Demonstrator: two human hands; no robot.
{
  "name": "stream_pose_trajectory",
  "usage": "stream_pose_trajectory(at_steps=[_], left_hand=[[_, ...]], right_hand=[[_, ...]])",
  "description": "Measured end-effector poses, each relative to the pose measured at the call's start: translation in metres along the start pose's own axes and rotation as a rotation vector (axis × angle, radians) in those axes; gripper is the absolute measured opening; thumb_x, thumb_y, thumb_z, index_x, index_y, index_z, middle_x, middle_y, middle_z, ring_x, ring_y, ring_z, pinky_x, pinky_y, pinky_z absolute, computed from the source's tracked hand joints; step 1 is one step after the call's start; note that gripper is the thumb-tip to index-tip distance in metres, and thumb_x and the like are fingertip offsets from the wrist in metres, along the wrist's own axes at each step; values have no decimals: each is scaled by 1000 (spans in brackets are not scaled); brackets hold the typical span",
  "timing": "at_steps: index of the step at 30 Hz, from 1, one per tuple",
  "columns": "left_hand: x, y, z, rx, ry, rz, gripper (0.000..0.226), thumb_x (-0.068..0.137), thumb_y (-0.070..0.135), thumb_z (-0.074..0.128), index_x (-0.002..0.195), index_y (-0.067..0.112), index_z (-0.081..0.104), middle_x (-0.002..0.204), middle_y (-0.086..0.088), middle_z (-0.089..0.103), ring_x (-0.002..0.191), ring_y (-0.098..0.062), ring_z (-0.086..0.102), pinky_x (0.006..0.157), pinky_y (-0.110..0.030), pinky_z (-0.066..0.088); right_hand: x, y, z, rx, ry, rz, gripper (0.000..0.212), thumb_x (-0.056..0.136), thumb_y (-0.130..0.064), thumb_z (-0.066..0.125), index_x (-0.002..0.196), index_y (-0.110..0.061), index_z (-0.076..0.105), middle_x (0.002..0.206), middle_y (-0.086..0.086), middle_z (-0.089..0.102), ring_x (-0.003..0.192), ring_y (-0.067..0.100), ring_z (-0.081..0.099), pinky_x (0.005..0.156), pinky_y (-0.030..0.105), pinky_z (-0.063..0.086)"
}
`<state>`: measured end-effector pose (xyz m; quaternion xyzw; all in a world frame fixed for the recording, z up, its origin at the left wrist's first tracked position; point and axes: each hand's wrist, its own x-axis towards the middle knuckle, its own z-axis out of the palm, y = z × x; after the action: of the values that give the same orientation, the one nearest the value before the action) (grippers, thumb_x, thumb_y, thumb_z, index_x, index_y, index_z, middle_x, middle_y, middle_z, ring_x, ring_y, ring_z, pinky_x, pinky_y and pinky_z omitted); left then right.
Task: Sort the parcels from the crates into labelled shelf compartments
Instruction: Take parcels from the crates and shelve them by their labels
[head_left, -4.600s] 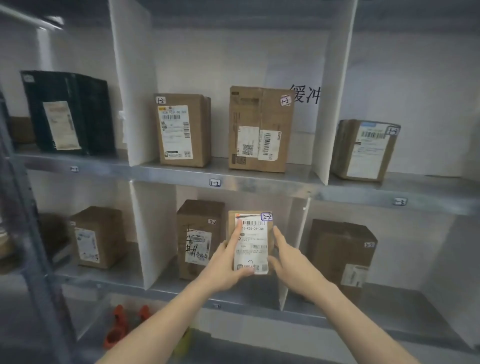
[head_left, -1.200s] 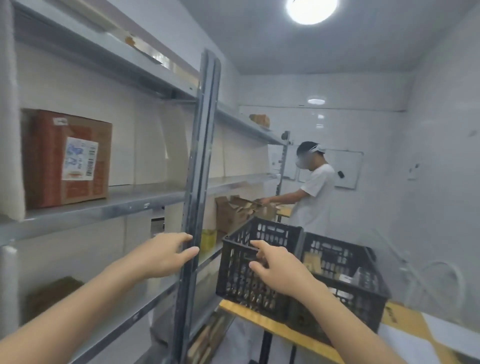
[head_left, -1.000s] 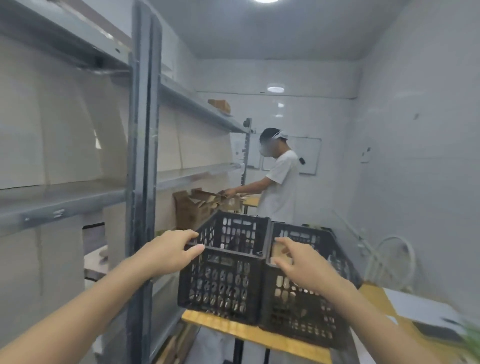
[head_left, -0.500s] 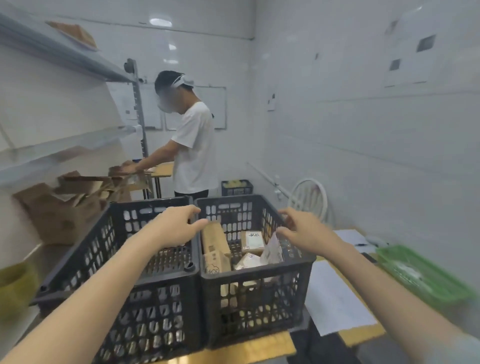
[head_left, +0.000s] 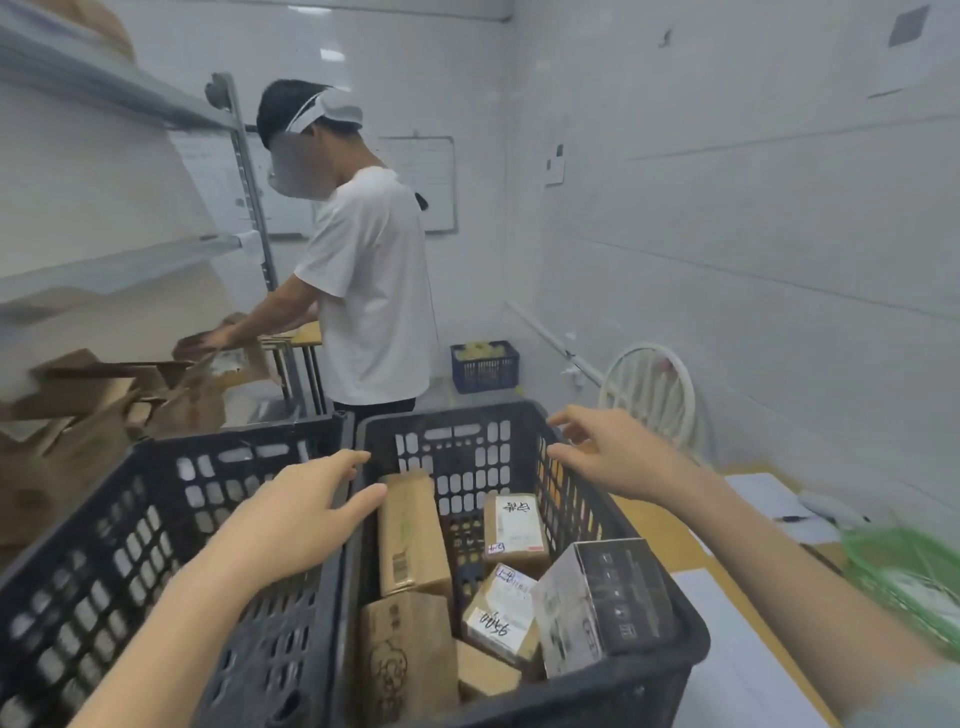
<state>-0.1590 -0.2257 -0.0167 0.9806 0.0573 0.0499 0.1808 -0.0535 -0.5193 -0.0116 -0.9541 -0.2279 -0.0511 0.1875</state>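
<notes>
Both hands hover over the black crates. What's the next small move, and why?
Likely lower the left hand onto the tall brown parcel beside it: both hands are empty, and the right hand is farther away, at the crate rim.

A wooden desk (head_left: 662, 525) carries two black crates side by side and touching: the left crate (head_left: 130, 545) and the right crate (head_left: 452, 441). To the right of them, white papers (head_left: 727, 649) lie on the desk. A pen (head_left: 789, 518) lies on the far sheet. A green tray (head_left: 904, 571), blurred, is at the right edge.
</notes>
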Motion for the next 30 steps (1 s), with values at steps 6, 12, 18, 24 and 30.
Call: stream_pose_trajectory(at_steps=[6,12,18,24,30], left_hand=[[28,5,26,43,-43,3,62,92,60,44,147,36,33,143,12,49,129,-9,49,106,-39,44],[64,20,50,48,-31,36,55,92,57,48,143,37,40,135,10,56,124,-13,53,101,-41,47],[81,20,84,16,-28,15,56,93,56,49,143,32,42,141,10,52,127,-10,51,103,-39,46],[75,5,118,3,-77,-45,53,96,51,47,144,30,40,146,10,46,130,-10,47,104,-32,41],[80,1,130,94,-213,-25,58,98,49,45,149,23,35,148,3,44,132,-17,46,103,-33,40]], right_hand=[[27,40,25,13,-40,10,41,95,-43,52,132,-25,51,118,-4,64,107,13,59,92,37,50],[40,51,53,4,-93,-7,41,94,-42,53,132,-25,51,118,-4,62,105,15,58,87,36,49],[53,51,71,36,-125,-27,41,95,-42,52,132,-26,51,124,-5,61,106,12,58,87,33,48],[62,44,95,48,-139,-62,37,95,-40,52,131,-28,51,122,-10,61,112,11,56,89,30,47],[67,30,111,62,-184,-130,39,96,-39,50,134,-30,48,126,-12,58,107,4,53,87,22,41]])
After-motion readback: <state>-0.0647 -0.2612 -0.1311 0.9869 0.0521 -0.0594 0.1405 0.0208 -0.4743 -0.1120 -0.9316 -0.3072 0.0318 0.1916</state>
